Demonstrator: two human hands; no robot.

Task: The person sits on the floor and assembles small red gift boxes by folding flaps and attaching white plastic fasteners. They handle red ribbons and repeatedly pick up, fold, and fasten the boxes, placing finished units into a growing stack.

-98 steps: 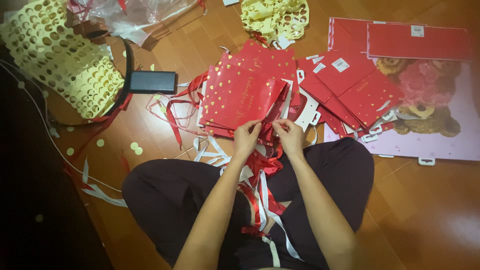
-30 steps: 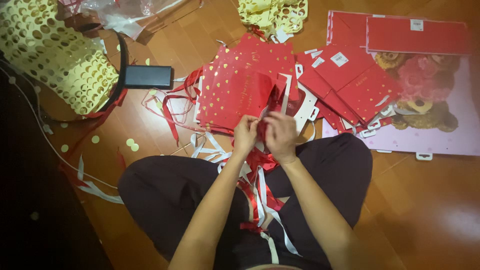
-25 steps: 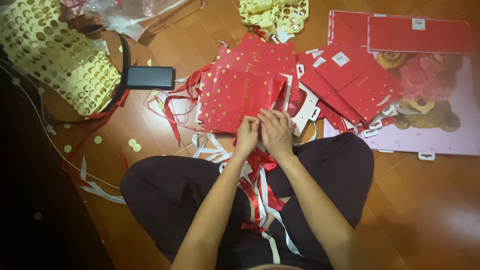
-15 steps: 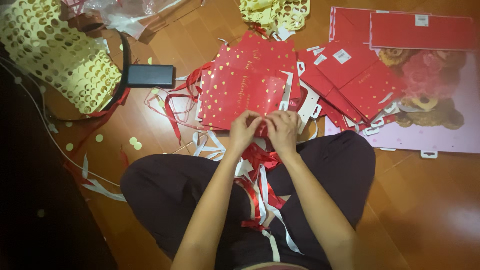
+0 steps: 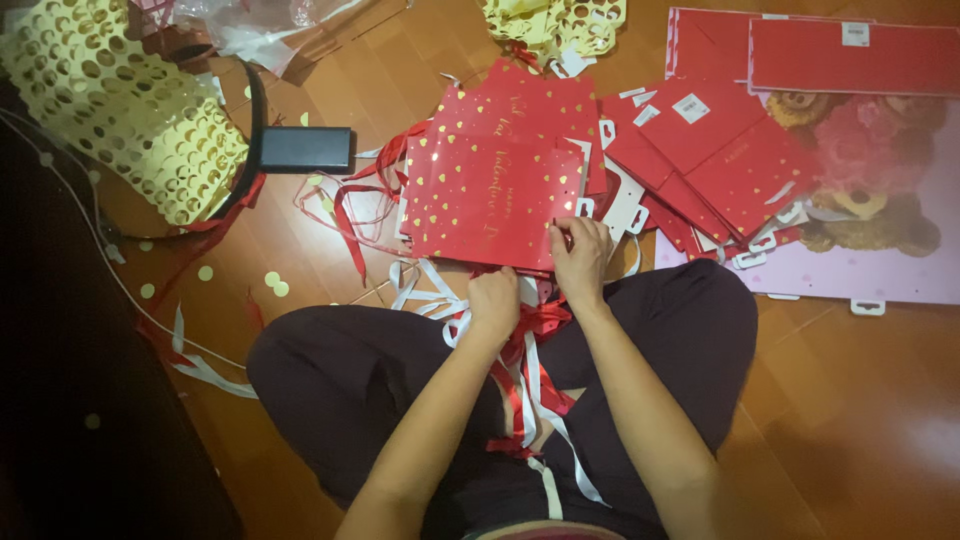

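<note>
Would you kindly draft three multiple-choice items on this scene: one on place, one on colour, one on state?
1. Where does the black box lie?
A. on the floor beside the yellow punched sheet
B. on the lap
C. on the pink bag

2. What colour are the hearts on the red bag?
A. blue
B. gold
C. black

3. What is the right hand doing?
A. hanging free
B. pinching the red bag's lower edge
C. gripping the box

A: it rests on wood by the sheet. B: the dots gleam gold. B: fingers close on the edge.
</note>
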